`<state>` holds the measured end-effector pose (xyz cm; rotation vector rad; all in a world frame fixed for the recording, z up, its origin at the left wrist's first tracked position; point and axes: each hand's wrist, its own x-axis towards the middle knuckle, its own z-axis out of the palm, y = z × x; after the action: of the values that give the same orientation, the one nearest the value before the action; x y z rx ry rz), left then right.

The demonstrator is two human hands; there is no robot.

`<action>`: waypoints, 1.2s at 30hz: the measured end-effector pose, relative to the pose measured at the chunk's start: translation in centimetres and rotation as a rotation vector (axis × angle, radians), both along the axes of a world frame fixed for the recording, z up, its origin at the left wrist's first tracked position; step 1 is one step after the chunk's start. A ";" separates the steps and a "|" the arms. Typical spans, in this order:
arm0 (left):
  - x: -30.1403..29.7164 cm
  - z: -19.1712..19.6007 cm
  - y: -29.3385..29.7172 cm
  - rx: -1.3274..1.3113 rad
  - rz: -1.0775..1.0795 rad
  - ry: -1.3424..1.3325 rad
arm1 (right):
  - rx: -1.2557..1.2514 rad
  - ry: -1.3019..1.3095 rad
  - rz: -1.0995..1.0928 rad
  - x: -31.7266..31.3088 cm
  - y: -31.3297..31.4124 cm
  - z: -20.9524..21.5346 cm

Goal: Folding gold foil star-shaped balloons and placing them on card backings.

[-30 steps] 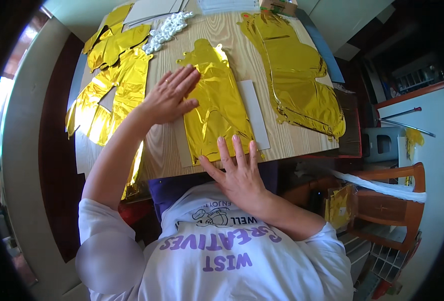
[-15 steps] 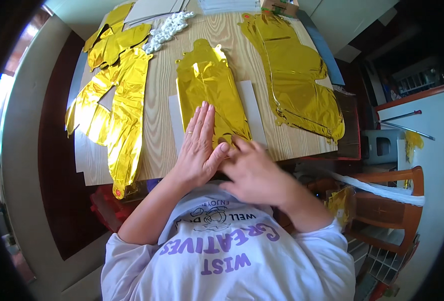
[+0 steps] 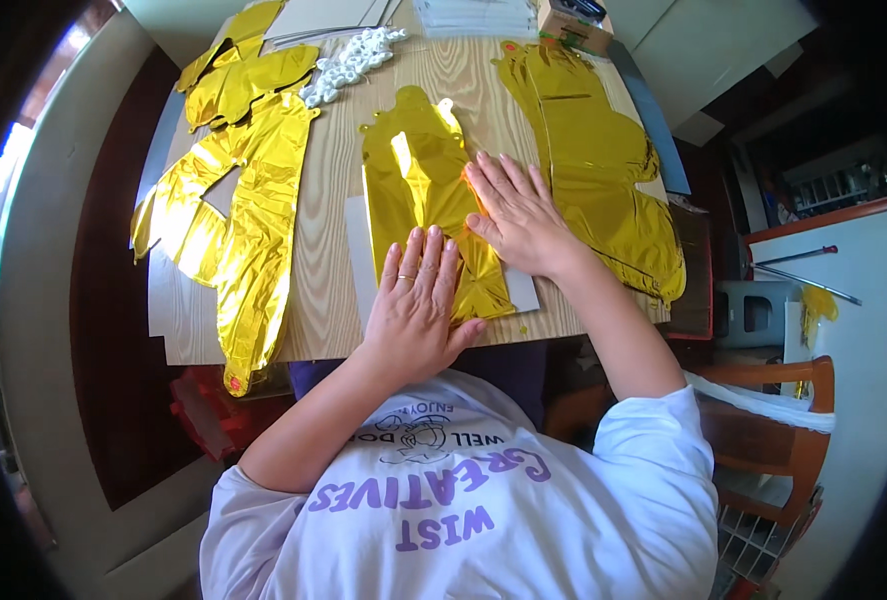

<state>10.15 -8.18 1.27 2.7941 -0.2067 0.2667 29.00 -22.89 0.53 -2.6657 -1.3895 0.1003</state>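
A flat gold foil balloon (image 3: 413, 170), folded into a long panel, lies over a light grey card (image 3: 359, 250) in the middle of the table. My left hand (image 3: 418, 290) rests flat on its near part, fingers stretched toward the far end. Against the foil's right edge lies my right hand (image 3: 518, 215), palm down with its fingers extended. Neither hand grips anything. The card is mostly hidden under the foil; its corners show at both sides.
More gold foil balloons lie at the left (image 3: 253, 200) and right (image 3: 593, 150) of the wooden table (image 3: 333, 200). Coiled white cord (image 3: 353, 62), grey card sheets (image 3: 328, 22) and a small cardboard box (image 3: 575, 28) sit at the back. A brown chair (image 3: 763, 430) stands at the right.
My right hand has moved from the near end of the folded foil, beside my left thumb, up and right to its right edge. My left hand has shifted slightly nearer, its fingers spreading.
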 end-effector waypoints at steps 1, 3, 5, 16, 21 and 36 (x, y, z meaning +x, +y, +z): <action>0.0 0.0 0.0 0.000 0.003 -0.011 | 0.031 -0.023 -0.006 -0.1 0.1 -0.3; -0.2 0.0 0.3 -0.002 0.014 -0.039 | 0.089 -0.074 -0.013 -0.3 0.3 -0.6; -0.2 0.0 0.1 -0.007 0.017 -0.068 | 0.197 -0.011 -0.056 -0.2 -0.4 -0.6; -0.3 -0.1 0.8 -0.267 0.059 -0.059 | 0.155 -0.028 0.000 -16.8 -5.7 3.5; 0.1 0.7 1.5 -0.247 0.074 0.001 | 0.144 -0.015 -0.101 -18.5 -4.9 1.3; 2.5 -0.6 5.7 -0.217 -0.020 -0.281 | 0.254 -0.018 0.012 -20.3 1.2 0.8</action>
<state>12.65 -2.47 0.64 2.5302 -0.2545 0.6381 8.67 -21.73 1.29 -2.4553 -1.3252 -0.0934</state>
